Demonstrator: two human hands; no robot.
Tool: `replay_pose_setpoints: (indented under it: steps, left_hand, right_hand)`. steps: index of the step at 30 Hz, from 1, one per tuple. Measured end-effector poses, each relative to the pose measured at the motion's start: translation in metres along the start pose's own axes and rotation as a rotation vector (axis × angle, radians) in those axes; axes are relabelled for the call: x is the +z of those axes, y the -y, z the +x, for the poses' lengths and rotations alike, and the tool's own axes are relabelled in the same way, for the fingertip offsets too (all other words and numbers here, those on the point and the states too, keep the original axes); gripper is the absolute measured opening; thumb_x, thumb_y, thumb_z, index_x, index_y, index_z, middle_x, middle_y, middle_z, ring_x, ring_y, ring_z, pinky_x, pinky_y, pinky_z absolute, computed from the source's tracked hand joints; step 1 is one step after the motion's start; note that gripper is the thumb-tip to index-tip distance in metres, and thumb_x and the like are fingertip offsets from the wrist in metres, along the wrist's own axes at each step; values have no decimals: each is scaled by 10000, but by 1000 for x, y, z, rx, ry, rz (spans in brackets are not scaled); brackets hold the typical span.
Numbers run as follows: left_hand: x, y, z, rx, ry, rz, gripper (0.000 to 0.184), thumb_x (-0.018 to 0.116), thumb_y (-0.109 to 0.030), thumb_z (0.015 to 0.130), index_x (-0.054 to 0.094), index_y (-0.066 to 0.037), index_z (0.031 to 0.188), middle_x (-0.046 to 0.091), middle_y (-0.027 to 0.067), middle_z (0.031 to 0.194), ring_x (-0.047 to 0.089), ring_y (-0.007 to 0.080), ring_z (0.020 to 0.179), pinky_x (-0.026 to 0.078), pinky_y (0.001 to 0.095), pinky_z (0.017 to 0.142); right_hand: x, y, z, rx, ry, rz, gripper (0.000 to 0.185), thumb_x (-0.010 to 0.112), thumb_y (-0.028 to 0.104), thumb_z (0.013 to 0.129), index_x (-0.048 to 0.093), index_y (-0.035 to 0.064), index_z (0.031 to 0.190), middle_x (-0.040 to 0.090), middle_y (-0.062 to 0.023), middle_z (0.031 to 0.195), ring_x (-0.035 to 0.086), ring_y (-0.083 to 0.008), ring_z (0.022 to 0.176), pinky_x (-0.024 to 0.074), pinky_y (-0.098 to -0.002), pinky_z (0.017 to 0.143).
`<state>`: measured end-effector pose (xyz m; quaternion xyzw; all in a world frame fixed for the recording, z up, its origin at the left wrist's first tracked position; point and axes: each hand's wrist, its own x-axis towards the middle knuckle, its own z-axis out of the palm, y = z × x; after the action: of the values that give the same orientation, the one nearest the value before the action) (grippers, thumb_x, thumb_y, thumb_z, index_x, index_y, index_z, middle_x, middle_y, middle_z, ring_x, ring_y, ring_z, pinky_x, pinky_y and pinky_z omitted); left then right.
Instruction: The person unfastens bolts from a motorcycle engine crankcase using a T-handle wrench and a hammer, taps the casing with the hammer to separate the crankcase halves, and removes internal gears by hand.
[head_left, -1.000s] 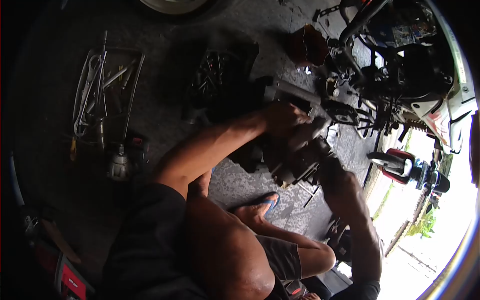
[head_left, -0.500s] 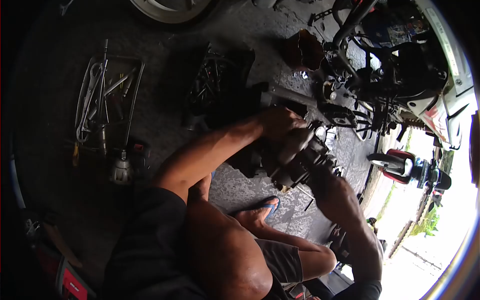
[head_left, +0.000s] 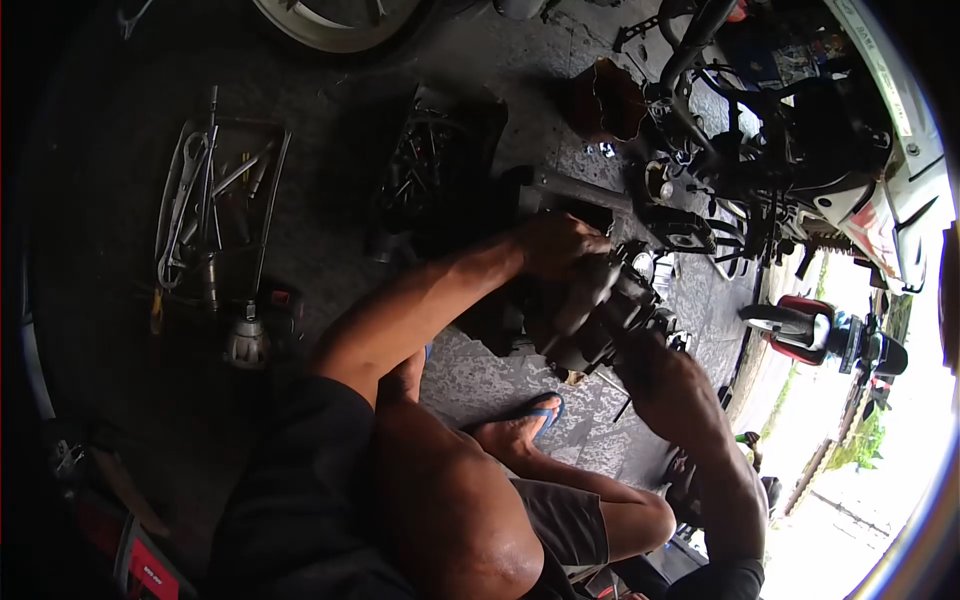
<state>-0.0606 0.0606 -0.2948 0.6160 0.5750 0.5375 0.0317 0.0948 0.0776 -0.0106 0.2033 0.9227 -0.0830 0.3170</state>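
Note:
A dark, greasy engine (head_left: 625, 300), seemingly from a motorcycle, sits on the floor in front of my knees. Over its upper left side my left hand (head_left: 570, 248) is closed, fingers bent around a part of it. My right hand (head_left: 668, 385) is at the lower right side of the engine, its fingers curled inward. Those fingertips are lost in shadow, so what they hold cannot be made out. A thin rod (head_left: 622, 408) sticks out below the engine near my right hand.
To the left lie a metal tray (head_left: 262, 225) of wrenches and a power tool (head_left: 247, 340). A dark bin (head_left: 490, 135) of tools stands beyond my left arm. A partly stripped motorcycle (head_left: 800, 150) is at the right, a wheel (head_left: 335, 40) at the top. My sandalled foot (head_left: 515, 432) is close by.
Both hands stay on the engine in almost the same place, with my right hand shifted very slightly. The view has tilted a little.

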Motion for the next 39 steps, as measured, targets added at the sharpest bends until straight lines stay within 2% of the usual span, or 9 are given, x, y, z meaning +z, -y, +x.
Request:
replay_pose_setpoints:
  steps: [6, 8, 9, 20, 23, 31, 36, 38, 39]
  left_hand:
    - [-13, -10, 6, 17, 88, 75, 521, 669, -245, 742, 626, -25, 1212, 666, 164, 1193, 655, 332, 1076, 537, 425, 924]
    - [-11, -10, 4, -58, 101, -63, 555, 730, -258, 731, 630, -25, 1225, 666, 165, 1207, 644, 334, 1117, 498, 417, 1002]
    - [-12, -14, 1, -64, 109, -78, 555, 730, -258, 731, 630, -25, 1225, 666, 165, 1207, 644, 334, 1117, 498, 417, 1002]
    - [-17, -17, 1, 19, -13, -7, 406, 666, -260, 762, 641, -10, 1081, 692, 148, 1043, 677, 336, 977, 547, 424, 861]
    - [-16, -18, 3, -85, 152, -51, 527, 737, -216, 739, 624, -3, 1208, 658, 203, 1207, 635, 342, 1135, 490, 429, 1010]
    - [-13, -19, -4, -45, 82, -17, 569, 736, -411, 796, 603, -13, 1180, 671, 199, 1153, 652, 375, 1067, 518, 446, 941]
    - [3, -17, -15, 63, -68, -34, 540, 751, -384, 819, 578, -10, 1169, 672, 192, 1115, 647, 402, 1044, 520, 456, 920]
    - [2, -27, -14, 44, -168, -54, 576, 785, -313, 799, 544, -11, 1227, 637, 199, 1177, 620, 398, 1094, 500, 452, 955]
    - [-4, -39, -12, 69, -147, -58, 576, 785, -313, 799, 544, -11, 1227, 637, 199, 1177, 620, 398, 1094, 500, 452, 955]
  right_hand:
    - [13, -3, 1, 56, 99, 20, 232, 575, 170, 933, 539, 42, 1124, 654, -257, 847, 655, -447, 795, 525, -523, 669]
    - [2, -4, 4, -173, -56, -2, 271, 583, 176, 926, 511, 25, 1140, 648, -270, 815, 654, -451, 789, 524, -526, 671]
    - [0, 2, 5, 37, -42, 25, 311, 584, 181, 923, 502, 12, 1170, 645, -286, 848, 657, -444, 806, 529, -522, 676]
    - [37, -16, -5, -74, -39, 39, 299, 598, 192, 915, 531, 42, 1166, 659, -240, 819, 659, -439, 785, 532, -518, 692]
    - [8, -12, 0, -90, -40, -5, 342, 540, 104, 914, 537, 79, 1255, 672, -237, 802, 688, -410, 749, 555, -507, 671]
    - [34, -31, -38, -78, -59, 64, 278, 604, 195, 915, 578, 118, 1182, 667, -208, 836, 670, -412, 768, 536, -494, 664]
    - [65, -114, -74, -184, 382, 230, 391, 702, 295, 850, 647, 103, 1186, 700, -165, 871, 685, -370, 847, 538, -466, 728]
    - [76, -127, -57, 389, 873, 157, 355, 670, 302, 844, 686, 115, 1146, 722, -158, 911, 698, -350, 896, 546, -454, 778]
    - [121, -163, -58, 301, 734, 34, 331, 630, 274, 847, 700, 142, 1141, 726, -158, 936, 702, -346, 907, 549, -454, 790]
